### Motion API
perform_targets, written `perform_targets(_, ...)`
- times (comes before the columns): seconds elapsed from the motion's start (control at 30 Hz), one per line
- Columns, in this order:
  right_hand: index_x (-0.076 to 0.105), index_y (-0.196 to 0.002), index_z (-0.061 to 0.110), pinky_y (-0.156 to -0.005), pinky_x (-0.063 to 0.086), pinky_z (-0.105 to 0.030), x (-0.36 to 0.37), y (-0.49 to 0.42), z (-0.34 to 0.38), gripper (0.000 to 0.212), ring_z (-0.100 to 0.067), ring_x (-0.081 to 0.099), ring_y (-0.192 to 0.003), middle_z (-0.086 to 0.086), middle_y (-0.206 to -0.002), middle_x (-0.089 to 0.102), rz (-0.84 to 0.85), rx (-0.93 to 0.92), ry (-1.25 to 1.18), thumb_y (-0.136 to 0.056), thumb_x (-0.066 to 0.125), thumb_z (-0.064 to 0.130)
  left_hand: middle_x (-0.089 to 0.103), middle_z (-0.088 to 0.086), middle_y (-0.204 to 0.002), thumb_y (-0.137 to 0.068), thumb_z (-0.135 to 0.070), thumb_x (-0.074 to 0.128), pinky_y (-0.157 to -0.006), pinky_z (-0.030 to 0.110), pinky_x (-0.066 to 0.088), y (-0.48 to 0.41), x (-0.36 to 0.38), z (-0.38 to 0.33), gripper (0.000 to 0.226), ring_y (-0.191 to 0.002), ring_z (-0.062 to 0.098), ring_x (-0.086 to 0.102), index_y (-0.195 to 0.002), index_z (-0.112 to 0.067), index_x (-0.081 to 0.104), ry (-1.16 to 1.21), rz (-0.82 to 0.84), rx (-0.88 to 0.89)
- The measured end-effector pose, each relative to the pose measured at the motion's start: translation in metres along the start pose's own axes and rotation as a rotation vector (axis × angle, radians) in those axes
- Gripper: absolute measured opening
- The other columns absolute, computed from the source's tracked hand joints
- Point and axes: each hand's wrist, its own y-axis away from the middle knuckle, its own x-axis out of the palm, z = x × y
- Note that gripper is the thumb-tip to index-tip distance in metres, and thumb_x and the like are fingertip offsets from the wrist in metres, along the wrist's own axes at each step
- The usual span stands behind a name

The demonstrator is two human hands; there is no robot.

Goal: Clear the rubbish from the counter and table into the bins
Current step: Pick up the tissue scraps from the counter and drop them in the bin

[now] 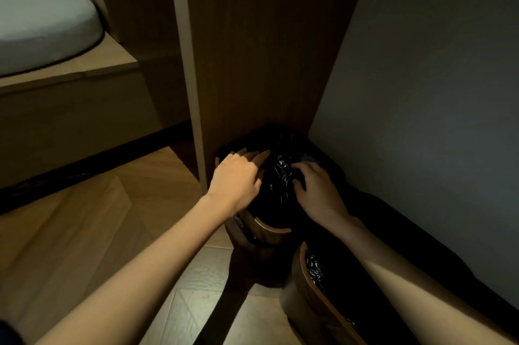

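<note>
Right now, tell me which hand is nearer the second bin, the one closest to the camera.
Right. The right hand is above the far bin, just beyond the near bin; the left hand lies farther left.

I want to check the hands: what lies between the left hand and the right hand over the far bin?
In the head view, crumpled black bin liner lies between the left hand and the right hand.
</note>
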Motion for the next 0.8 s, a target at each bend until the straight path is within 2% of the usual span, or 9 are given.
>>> perform_targets(0.07,0.046,-0.136,0.015,-0.107,0.036,-0.031,-0.003,0.000,0.010,0.039,-0.019,0.039,-0.132,-0.002,-0.139,0.045,-0.003,-0.051,0.047,-0.097,0.046,0.017,0.053,0.007,-0.134,-0.096,-0.030,0.039,-0.110,0.035,0.029,0.009,-0.004,0.004,0.047,-0.127,0.024,0.043,-0.142,-0.019,0.038,-0.034,-0.028,-0.020)
perform_targets(0.13,0.046,-0.135,0.017,-0.106,0.037,-0.033,-0.006,0.001,0.023,0.038,-0.020,0.040,-0.130,-0.002,-0.139,0.045,0.009,-0.061,0.097,-0.097,0.045,0.019,0.054,0.006,-0.133,-0.097,-0.030,0.038,-0.111,0.036,0.029,0.015,-0.011,0.007,0.043,-0.129,0.023,0.043,-0.137,-0.016,0.045,-0.019,-0.055,-0.043)
perform_targets(0.27,0.044,-0.138,0.021,-0.110,0.034,-0.036,-0.018,0.023,0.064,0.041,-0.020,0.039,-0.133,0.000,-0.143,0.043,0.043,-0.049,0.199,-0.097,0.044,0.021,0.043,0.000,-0.146,-0.098,-0.029,0.038,-0.115,0.036,0.023,0.043,-0.044,0.005,0.047,-0.139,0.020,0.033,-0.144,-0.023,0.033,0.067,-0.062,-0.108)
perform_targets(0.4,0.044,-0.140,0.023,-0.110,0.036,-0.032,-0.042,0.053,0.123,0.041,-0.013,0.042,-0.133,0.003,-0.144,0.045,0.054,-0.045,0.141,-0.099,0.042,0.025,0.038,0.000,-0.150,-0.099,-0.030,0.034,-0.115,0.036,0.022,0.077,-0.096,0.002,0.048,-0.140,0.020,0.031,-0.146,-0.025,0.028,0.075,-0.024,-0.238)
perform_targets(0.57,0.045,-0.139,0.024,-0.114,0.024,-0.030,-0.093,0.080,0.208,0.040,-0.011,0.037,-0.135,0.005,-0.144,0.046,0.086,-0.149,0.174,-0.099,0.042,0.027,0.034,0.003,-0.152,-0.099,-0.031,0.033,-0.117,0.038,0.022,0.122,-0.192,-0.001,0.049,-0.142,0.021,0.028,-0.147,-0.023,0.026,0.054,-0.007,-0.421)
perform_targets(0.8,0.043,-0.139,0.025,-0.111,0.029,-0.028,-0.220,0.088,0.344,0.041,-0.009,0.035,-0.136,0.006,-0.145,0.044,0.133,-0.266,0.134,-0.098,0.043,0.026,0.034,0.006,-0.151,-0.099,-0.030,0.036,-0.116,0.042,0.025,0.143,-0.378,-0.015,0.049,-0.142,0.022,0.028,-0.146,-0.021,0.028,0.104,-0.117,-0.607)
